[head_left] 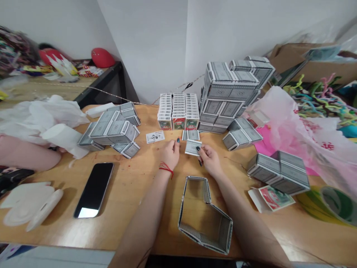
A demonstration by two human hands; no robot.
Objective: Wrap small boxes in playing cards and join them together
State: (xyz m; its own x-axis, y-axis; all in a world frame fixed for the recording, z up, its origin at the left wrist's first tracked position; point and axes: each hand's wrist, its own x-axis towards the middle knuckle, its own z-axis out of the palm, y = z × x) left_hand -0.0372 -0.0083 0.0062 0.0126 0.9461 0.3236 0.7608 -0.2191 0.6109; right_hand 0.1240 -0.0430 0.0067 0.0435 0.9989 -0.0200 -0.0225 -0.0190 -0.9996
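My right hand [209, 159] pinches a grey-patterned playing card [193, 147] between thumb and fingers, back side up. Just left of it is my left hand [170, 153], its fingers curled in and the thumb pressed against them; whether anything is inside is hidden. More playing cards [190, 134] lie face down behind the held one. A face-up card [155, 137] with a black drawing rests beyond my left hand. Between my forearms stands an open angular frame of joined cards [205, 216].
Card boxes [178, 111] stand in three rows at the back. A tall stack of folded-card blocks [231, 93] rises on the right, with more blocks [114, 126] on the left. A phone [95, 190], an opened card box [275, 197] and a tape roll [329, 204] lie nearer.
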